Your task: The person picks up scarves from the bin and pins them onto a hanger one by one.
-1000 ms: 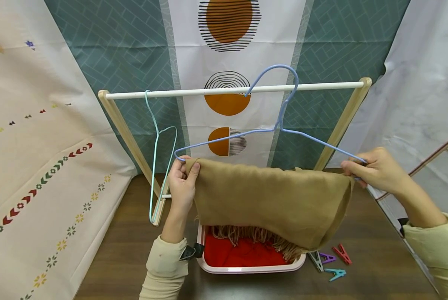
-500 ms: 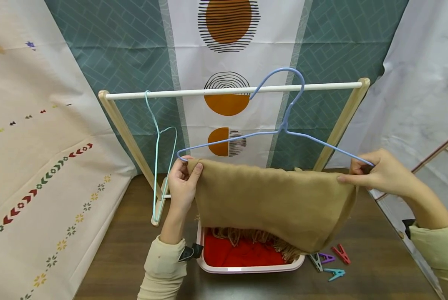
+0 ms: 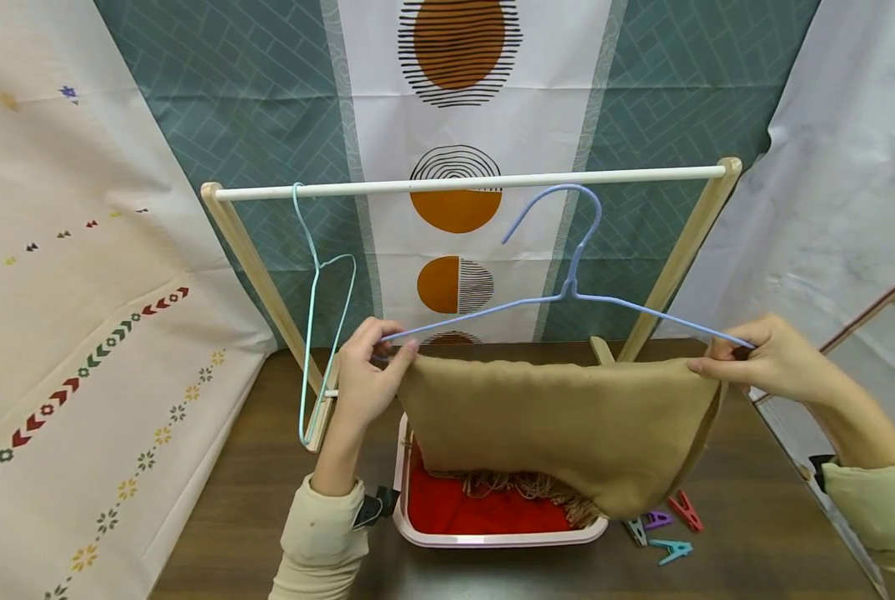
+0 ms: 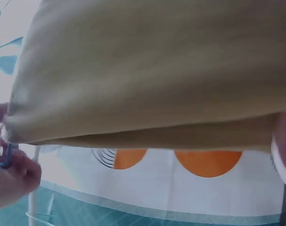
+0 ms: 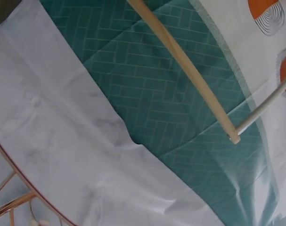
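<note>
A brown cloth (image 3: 560,417) with tan fringe (image 3: 526,486) hangs folded below a blue clothes hanger (image 3: 571,287). My left hand (image 3: 365,368) pinches the hanger's left end together with the cloth's corner. In the left wrist view, fingers of this hand (image 4: 18,174) curl round the hanger's end, and the cloth (image 4: 147,70) fills the upper part. My right hand (image 3: 766,358) grips the hanger's right end and the cloth's other top corner. The hook stands upright, just under the rack's bar and apart from it. The right hand lies outside the right wrist view.
Behind the hanger stands a drying rack with a white bar (image 3: 447,183). A mint hanger (image 3: 312,333) hangs at its left. Below the cloth is a basket (image 3: 500,540) holding red fabric (image 3: 477,512). Several clothespins, including a red one (image 3: 686,510), lie right of it.
Both hands have lowered the hanger and cloth; the hook has dropped from above the bar to below it. The cloth's bottom has sunk closer to the basket.
</note>
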`<state>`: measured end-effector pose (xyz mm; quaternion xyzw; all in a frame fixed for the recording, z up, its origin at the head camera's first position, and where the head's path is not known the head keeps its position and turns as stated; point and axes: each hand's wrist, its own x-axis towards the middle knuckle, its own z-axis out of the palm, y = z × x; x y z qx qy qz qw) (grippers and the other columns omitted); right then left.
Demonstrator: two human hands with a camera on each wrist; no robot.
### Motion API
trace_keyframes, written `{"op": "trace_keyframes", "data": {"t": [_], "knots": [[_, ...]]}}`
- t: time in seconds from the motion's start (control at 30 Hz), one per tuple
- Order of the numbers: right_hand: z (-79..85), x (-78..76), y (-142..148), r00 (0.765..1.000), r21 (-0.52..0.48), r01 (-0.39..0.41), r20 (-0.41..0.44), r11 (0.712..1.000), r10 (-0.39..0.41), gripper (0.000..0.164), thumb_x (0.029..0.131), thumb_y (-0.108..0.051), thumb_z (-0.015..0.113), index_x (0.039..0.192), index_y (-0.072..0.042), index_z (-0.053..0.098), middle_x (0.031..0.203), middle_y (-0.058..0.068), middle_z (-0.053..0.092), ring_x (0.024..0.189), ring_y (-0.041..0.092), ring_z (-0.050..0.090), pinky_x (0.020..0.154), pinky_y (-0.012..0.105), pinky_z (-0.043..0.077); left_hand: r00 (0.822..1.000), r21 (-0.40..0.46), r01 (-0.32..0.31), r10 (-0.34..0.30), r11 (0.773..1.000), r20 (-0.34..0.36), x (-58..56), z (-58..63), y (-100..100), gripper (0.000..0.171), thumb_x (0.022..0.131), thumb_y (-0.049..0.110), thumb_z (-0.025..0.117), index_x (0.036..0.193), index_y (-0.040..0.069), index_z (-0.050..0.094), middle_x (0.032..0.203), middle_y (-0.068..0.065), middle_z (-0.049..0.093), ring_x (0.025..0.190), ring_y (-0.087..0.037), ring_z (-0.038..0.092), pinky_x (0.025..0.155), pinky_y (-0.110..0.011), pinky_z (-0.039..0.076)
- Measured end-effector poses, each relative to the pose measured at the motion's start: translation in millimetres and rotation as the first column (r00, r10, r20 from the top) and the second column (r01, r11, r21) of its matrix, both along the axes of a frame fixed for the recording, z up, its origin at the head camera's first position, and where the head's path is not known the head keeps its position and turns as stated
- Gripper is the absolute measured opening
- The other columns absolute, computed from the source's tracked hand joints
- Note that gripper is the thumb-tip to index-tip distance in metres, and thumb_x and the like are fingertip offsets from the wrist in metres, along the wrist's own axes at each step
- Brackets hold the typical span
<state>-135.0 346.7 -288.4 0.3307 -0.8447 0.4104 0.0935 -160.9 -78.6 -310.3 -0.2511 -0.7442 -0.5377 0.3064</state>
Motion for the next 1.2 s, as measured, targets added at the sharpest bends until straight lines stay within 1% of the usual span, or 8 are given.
{"op": "trace_keyframes", "data": {"t": [0.1,0.23,0.43,0.67,0.8,0.9,1.0,1.2], "knots": [[-3.8,0.8,2,0.999,0.004,0.032,0.031,0.999,-0.032,0.04,0.068,0.021,0.063,0.059,-0.017,0.052,0.048,-0.007,0.05,0.037,0.003,0.041,0.031,0.02,0.028,0.991,-0.061,0.133,-0.133,0.989,-0.006,-2.0,-4.3,-4,0.011,0.073,-0.013,0.063,0.069,-0.006,0.056,0.06,-0.009,0.043,0.056,-0.009,0.036,0.045,-0.021,0.031],[-8.1,1.3,5,0.989,0.043,0.119,0.084,0.992,-0.122,0.037,0.071,0.014,0.065,0.059,-0.017,0.052,0.042,-0.004,0.043,0.036,0.003,0.04,0.031,0.024,0.027,0.959,-0.039,0.283,-0.281,0.958,0.049,-9.6,-15.7,-9,0.017,0.074,-0.012,0.062,0.064,0.0,0.055,0.053,-0.003,0.036,0.048,-0.005,0.03,0.039,-0.024,0.022],[-15.2,-2.7,9,0.969,0.113,0.209,0.111,0.971,-0.221,0.034,0.074,0.005,0.069,0.059,-0.017,0.047,0.041,-0.007,0.042,0.037,0.002,0.038,0.032,0.025,0.026,0.925,-0.098,0.364,-0.348,0.926,0.152,-11.7,-17.4,-8,0.016,0.079,-0.007,0.062,0.068,0.004,0.064,0.053,0.003,0.042,0.047,-0.004,0.031,0.04,-0.023,0.025],[-18.8,-5.5,10,0.964,0.166,0.199,0.146,0.966,-0.224,0.034,0.077,-0.004,0.07,0.059,-0.016,0.043,0.043,-0.01,0.04,0.037,0.002,0.036,0.032,0.024,0.028,0.877,-0.097,0.453,-0.424,0.886,0.225,-0.5,-5.9,0,0.012,0.078,-0.013,0.059,0.072,-0.005,0.064,0.052,0.001,0.043,0.046,-0.004,0.032,0.04,-0.022,0.026],[-18.7,-7.8,12,0.952,0.164,0.201,0.2,0.966,-0.233,0.035,0.08,-0.007,0.069,0.06,-0.013,0.04,0.044,-0.008,0.04,0.038,0.004,0.037,0.032,0.026,0.027,0.885,-0.072,0.431,-0.406,0.899,0.229,1.1,-5.1,2,0.007,0.076,-0.012,0.063,0.074,-0.005,0.067,0.056,-0.001,0.052,0.046,-0.005,0.036,0.04,-0.02,0.03],[-18.6,-8.8,14,0.932,0.151,0.227,0.254,0.962,-0.26,0.035,0.081,-0.01,0.068,0.06,-0.012,0.04,0.044,-0.003,0.041,0.039,0.006,0.039,0.031,0.026,0.026,0.912,-0.078,0.392,-0.376,0.917,0.164,-3.9,-12.7,0,0.006,0.074,-0.011,0.067,0.076,-0.005,0.068,0.062,-0.007,0.06,0.047,-0.006,0.041,0.041,-0.02,0.035],[-18.7,-9.7,16,0.923,0.161,0.252,0.256,0.954,-0.287,0.034,0.082,-0.012,0.067,0.06,-0.011,0.042,0.045,0.0,0.044,0.039,0.008,0.041,0.032,0.026,0.025,0.933,-0.078,0.359,-0.355,0.93,0.061,-7.1,-16.8,-1,0.007,0.072,-0.011,0.068,0.075,-0.005,0.068,0.066,-0.01,0.064,0.049,-0.007,0.044,0.042,-0.02,0.037],[-19.9,-10.5,20,0.933,0.131,0.293,0.179,0.947,-0.313,0.027,0.084,-0.011,0.065,0.062,-0.011,0.049,0.048,0.001,0.051,0.043,0.012,0.046,0.036,0.027,0.028,0.946,0.118,0.324,-0.323,0.939,-0.031,-11.1,-20.8,-1,0.009,0.068,-0.019,0.065,0.068,-0.009,0.065,0.058,0.001,0.06,0.043,-0.005,0.037,0.035,-0.023,0.026]]}}
